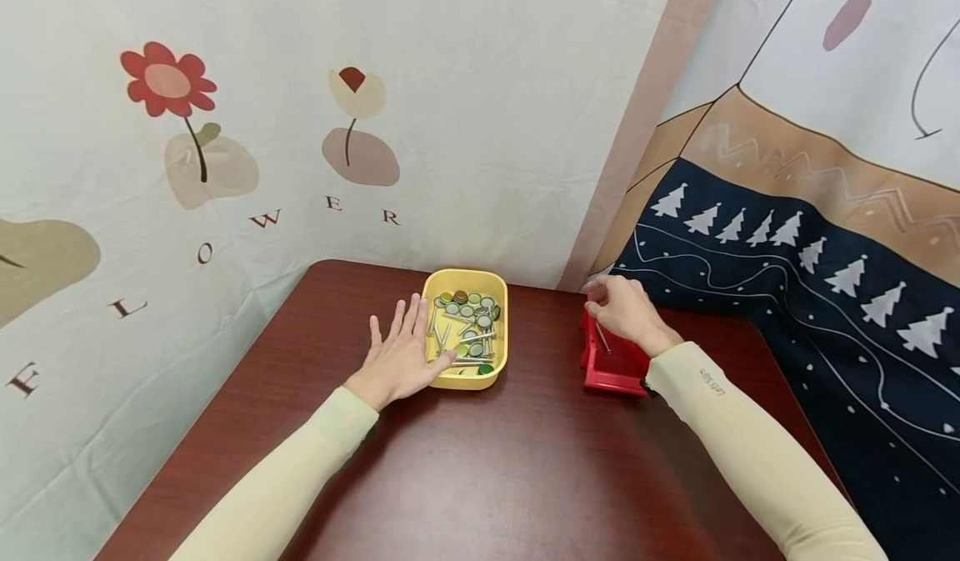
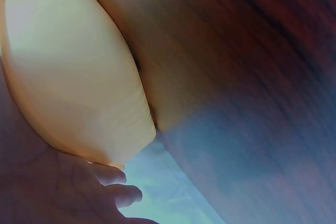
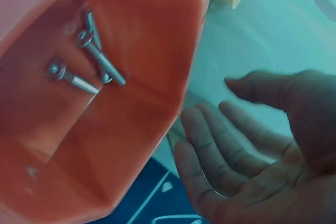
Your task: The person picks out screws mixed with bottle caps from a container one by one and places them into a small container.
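Observation:
My left hand (image 1: 397, 359) lies against the left side of a yellow tray (image 1: 467, 383), fingers straight and spread, thumb reaching over the near rim. Inside are several metal screws (image 1: 477, 338) and bottle caps (image 1: 452, 308). In the left wrist view the tray's outer wall (image 2: 79, 66) fills the upper left, with the left hand (image 2: 58, 192) below it. My right hand (image 1: 628, 311) is over a red bin (image 1: 615, 381). The right wrist view shows this right hand (image 3: 252, 177) with nothing in its loosely bent fingers, beside the bin's rim. Three screws (image 3: 73, 80) lie in the bin.
Both containers stand toward the back of a dark reddish-brown table (image 1: 480, 469), with a stretch of tabletop between them. A printed cloth (image 1: 480, 111) hangs behind the table, and a dark blue tree-patterned cloth (image 1: 810, 311) borders its right side.

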Tool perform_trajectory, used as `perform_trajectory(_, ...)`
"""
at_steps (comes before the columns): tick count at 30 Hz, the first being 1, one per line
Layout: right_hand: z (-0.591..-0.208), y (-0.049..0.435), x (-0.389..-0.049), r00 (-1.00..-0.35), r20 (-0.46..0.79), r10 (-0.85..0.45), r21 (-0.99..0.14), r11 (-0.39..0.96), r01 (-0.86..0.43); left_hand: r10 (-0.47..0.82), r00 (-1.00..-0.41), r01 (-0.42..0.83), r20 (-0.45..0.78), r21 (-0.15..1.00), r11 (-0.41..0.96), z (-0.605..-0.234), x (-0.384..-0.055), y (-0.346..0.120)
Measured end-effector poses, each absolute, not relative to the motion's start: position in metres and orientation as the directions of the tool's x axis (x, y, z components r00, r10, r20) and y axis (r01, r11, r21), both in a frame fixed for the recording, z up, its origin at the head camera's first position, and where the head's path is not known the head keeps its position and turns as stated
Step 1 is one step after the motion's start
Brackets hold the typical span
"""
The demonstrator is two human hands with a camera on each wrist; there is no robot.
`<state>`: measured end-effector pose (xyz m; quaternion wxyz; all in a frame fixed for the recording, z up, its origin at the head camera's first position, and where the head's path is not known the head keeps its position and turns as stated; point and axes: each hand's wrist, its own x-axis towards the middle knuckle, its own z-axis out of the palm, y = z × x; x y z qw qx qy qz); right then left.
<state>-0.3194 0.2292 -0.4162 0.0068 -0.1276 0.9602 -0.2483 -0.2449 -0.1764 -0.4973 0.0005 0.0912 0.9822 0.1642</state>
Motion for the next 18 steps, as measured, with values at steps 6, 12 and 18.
perform_trajectory(6,-0.416,0.210,-0.314,-0.907,0.097,-0.410,-0.453,0.793,-0.407,0.181,-0.983,0.177,0.019,0.331,0.927,-0.497,-0.244,-0.176)
perform_trajectory(12,-0.408,0.180,-0.306,-0.840,0.084,-0.536,-0.372,0.765,-0.525,0.180,-0.983,0.177,0.021,0.328,0.928,-0.496,-0.244,-0.176)
perform_trajectory(18,-0.406,0.150,-0.303,-0.744,0.068,-0.664,-0.201,0.722,-0.662,0.182,-0.983,0.176,0.013,0.328,0.928,-0.496,-0.245,-0.176)
